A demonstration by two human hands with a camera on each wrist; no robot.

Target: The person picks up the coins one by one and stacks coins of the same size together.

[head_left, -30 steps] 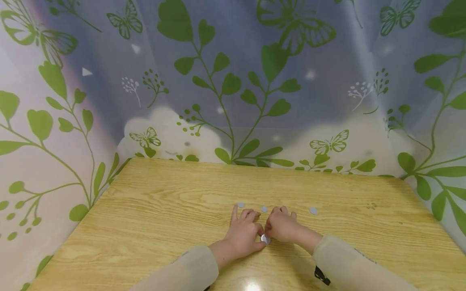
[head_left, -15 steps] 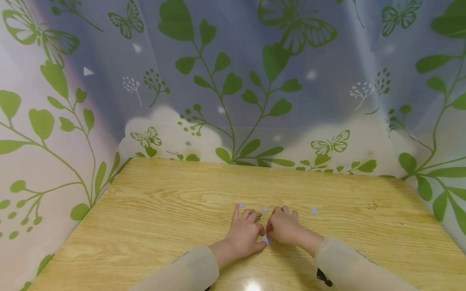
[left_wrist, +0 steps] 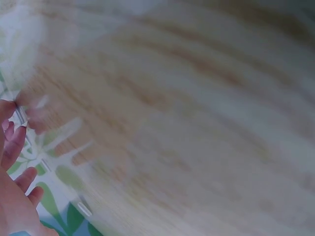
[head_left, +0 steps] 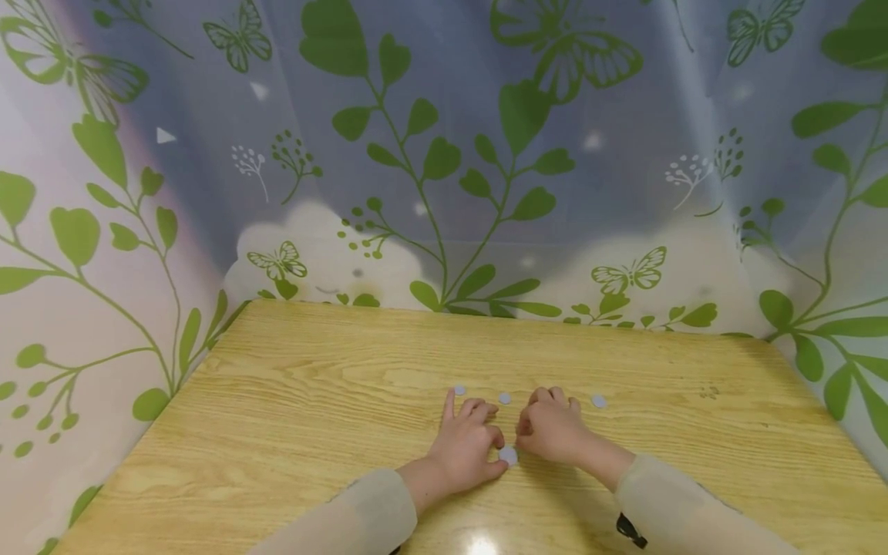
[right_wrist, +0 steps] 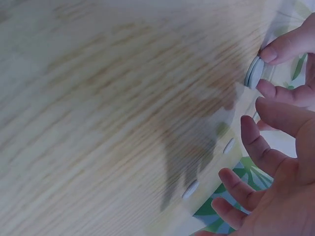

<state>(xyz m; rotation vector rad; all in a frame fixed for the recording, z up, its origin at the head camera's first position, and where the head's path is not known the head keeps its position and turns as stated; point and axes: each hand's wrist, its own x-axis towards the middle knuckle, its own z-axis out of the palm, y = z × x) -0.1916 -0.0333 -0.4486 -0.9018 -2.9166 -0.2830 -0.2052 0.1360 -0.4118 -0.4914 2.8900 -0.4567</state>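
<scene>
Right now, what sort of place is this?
Probably a curtained-off nook indoors: there's a wood-grained table, leaf-and-butterfly hangings behind it and along its sides, and a lamp-like glare on the wood.

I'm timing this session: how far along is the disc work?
Looks done: the disc stack shows at least two layers in the right wrist view. In hand: the left hand holds that stack by its edges; the right hand appears to hold nothing. Probably left, if all get stacked: the left disc, middle disc and right disc, lying apart.
</scene>
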